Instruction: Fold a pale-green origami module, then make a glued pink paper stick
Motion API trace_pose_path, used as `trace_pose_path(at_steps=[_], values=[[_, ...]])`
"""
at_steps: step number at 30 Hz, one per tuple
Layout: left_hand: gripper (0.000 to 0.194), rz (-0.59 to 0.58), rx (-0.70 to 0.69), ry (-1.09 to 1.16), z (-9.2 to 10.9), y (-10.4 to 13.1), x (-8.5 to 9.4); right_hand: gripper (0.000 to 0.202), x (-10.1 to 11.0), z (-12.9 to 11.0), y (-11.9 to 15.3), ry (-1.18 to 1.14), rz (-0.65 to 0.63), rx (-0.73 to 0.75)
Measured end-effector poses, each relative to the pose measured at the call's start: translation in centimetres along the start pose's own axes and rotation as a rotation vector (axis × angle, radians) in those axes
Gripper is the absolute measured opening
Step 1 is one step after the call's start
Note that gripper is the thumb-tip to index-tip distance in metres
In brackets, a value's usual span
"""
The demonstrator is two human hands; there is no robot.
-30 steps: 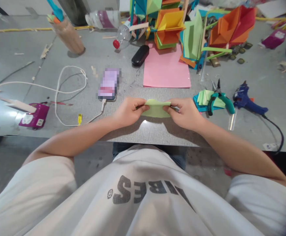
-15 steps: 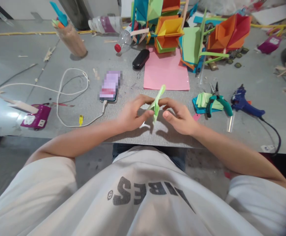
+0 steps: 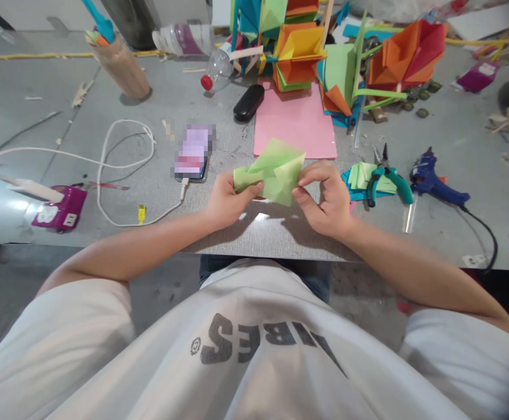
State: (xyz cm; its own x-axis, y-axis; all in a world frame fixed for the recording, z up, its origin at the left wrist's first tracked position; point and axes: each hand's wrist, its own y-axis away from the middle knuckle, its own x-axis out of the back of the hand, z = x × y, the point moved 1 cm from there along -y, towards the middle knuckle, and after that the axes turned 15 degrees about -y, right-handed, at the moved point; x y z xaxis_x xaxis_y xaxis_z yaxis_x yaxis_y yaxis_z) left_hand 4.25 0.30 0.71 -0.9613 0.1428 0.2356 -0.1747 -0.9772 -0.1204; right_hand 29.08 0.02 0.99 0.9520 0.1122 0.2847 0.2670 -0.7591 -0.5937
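Green paper (image 3: 280, 175) has turned since the previous frame: nearly edge-on then, it now shows a broad, creased face, and my right fingertips have come in to its edge. It is located between my hands, above the table (image 3: 219, 236), its upper part overlapping the near edge of the pink sheets (image 3: 295, 131) in view.

Left hand (image 3: 228, 201): holding the paper's left end, thumb on the near face, other fingers partly hidden. Right hand (image 3: 326, 201): thumb and forefinger narrowly spaced at the right edge; I cannot tell whether they grip it.

To the right lie small green sheets (image 3: 361, 176) on blue ones (image 3: 347, 176), with the pliers (image 3: 396, 182) resting over them, handles apart. Beyond the pliers sits the glue gun (image 3: 440, 182). On the left, the phone (image 3: 196, 149) has a white cable (image 3: 183, 189) plugged in. A black case (image 3: 249, 103) lies beside the pink sheets; folded paper shapes (image 3: 300, 49) stand behind them.
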Motion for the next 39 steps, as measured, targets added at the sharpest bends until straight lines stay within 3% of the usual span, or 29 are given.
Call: trace_pose_path(at_steps=[3,6,9,11,17,24,30,33,39], values=[[0.051,-0.034,0.017,0.043,-0.3,0.0,-0.2,0.05,-0.5,0.4,-0.2,-0.087,0.158,-0.092],[0.055,-0.115,-0.019,0.003,0.0,0.3,-0.3,0.077,-1.1,0.5,-0.7,-0.363,0.156,-0.256],[0.056,-0.176,-0.082,-0.067,0.6,0.7,-0.3,0.069,-1.3,0.4,-1.0,-0.498,0.038,-0.479],[0.057,-0.165,-0.115,-0.102,1.0,0.9,-0.2,0.057,-1.1,0.2,-1.0,-0.473,0.02,-0.534],[0.049,-0.021,-0.109,-0.157,0.6,1.0,-0.1,0.036,-0.6,-0.2,-0.6,-0.361,0.085,-0.475],[0.048,0.023,-0.134,-0.119,0.0,0.8,-0.1,0.028,-0.4,-0.5,-0.6,-0.302,0.091,-0.448],[0.039,0.046,-0.134,-0.212,0.6,1.0,-0.2,0.031,-0.8,-1.1,-0.5,-0.264,0.011,-0.442],[0.039,0.028,-0.144,-0.261,0.8,1.0,0.0,0.037,-0.7,-1.2,-0.7,-0.292,0.003,-0.469],[0.036,-0.116,-0.165,-0.291,0.4,1.1,0.0,0.047,-0.4,-1.2,-0.8,-0.32,-0.093,-0.518]])
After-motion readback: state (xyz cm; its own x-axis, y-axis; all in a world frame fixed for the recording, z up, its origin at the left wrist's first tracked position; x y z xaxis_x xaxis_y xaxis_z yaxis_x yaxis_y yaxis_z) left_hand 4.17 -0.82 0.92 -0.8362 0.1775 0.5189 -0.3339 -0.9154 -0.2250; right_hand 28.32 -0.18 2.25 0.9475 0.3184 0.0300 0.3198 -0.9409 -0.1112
